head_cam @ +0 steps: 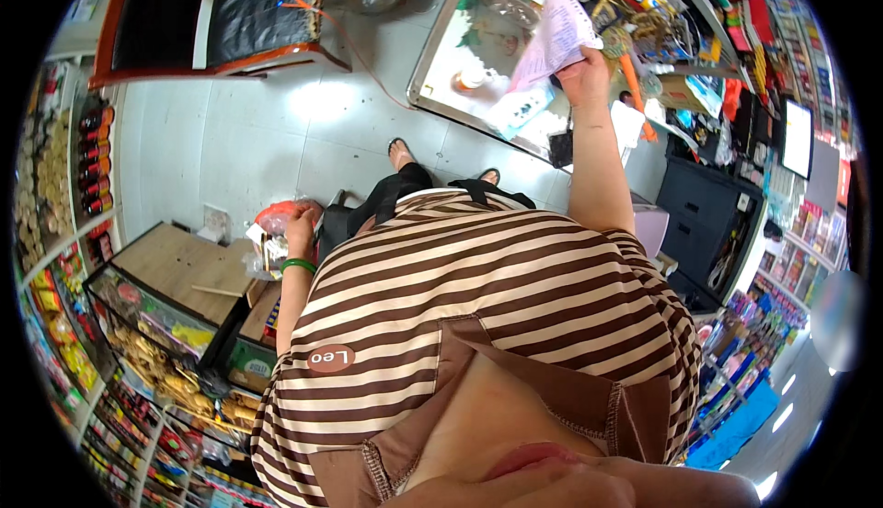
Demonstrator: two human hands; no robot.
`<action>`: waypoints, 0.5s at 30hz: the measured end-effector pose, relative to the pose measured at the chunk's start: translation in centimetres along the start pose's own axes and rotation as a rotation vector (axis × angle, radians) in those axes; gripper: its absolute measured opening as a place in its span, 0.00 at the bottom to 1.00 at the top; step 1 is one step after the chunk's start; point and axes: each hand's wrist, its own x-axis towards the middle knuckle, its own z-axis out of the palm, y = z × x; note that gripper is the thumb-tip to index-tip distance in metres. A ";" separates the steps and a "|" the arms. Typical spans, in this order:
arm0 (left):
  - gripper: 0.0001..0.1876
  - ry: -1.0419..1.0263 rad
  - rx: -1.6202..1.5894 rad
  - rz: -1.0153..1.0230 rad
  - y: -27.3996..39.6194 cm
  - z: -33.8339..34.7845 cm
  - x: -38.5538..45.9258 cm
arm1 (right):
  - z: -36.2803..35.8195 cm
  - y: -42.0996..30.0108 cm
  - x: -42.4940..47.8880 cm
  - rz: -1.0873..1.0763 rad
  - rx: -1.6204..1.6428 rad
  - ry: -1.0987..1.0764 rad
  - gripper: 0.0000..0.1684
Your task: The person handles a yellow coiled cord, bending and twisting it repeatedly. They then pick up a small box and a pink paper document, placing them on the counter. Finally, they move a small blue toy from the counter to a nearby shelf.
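Note:
Out in front at the upper right, my right hand [586, 76] grips a pale pink sheet of paper [557, 32] covered in handwriting-like lines. The sheet stands partly upright over a glass-topped table [441, 59] with a metal edge. On that table lie a small white container with orange on it [471, 80] and a light blue and white packet [521, 109]. My left hand [300, 230], a green bangle at its wrist, is low at my left side, beside a red plastic bag [279, 215] and white packaging [268, 242]. Whether its fingers hold anything is unclear.
A dark-padded wooden chair [265, 14] stands ahead on the left. An orange cord [352, 45] runs from it towards the table. Left of me are a wood-topped cabinet [179, 266] and shelves with bottles [96, 156]. A dark drawer unit [703, 211] stands at the right.

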 end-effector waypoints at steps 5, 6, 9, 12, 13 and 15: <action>0.15 -0.216 0.022 0.180 6.0 4.4 0.7 | -3.4 -5.3 -2.7 0.065 0.179 -0.106 0.23; 0.14 -0.270 0.027 0.242 8.2 6.0 -0.8 | -4.9 -6.1 -3.0 0.075 0.186 -0.151 0.22; 0.13 -0.443 0.102 0.379 15.0 10.4 -5.6 | -6.7 -7.2 -5.0 0.106 0.207 -0.229 0.21; 0.14 -0.643 0.064 0.549 20.5 15.1 -8.9 | -6.6 -8.0 -8.3 0.167 0.255 -0.220 0.16; 0.15 -0.711 0.001 0.601 22.7 16.9 -10.7 | -6.8 -8.2 -9.4 0.189 0.284 -0.213 0.16; 0.19 -0.813 -0.133 0.764 26.2 20.1 -14.2 | -7.3 -8.4 -11.1 0.274 0.312 -0.220 0.15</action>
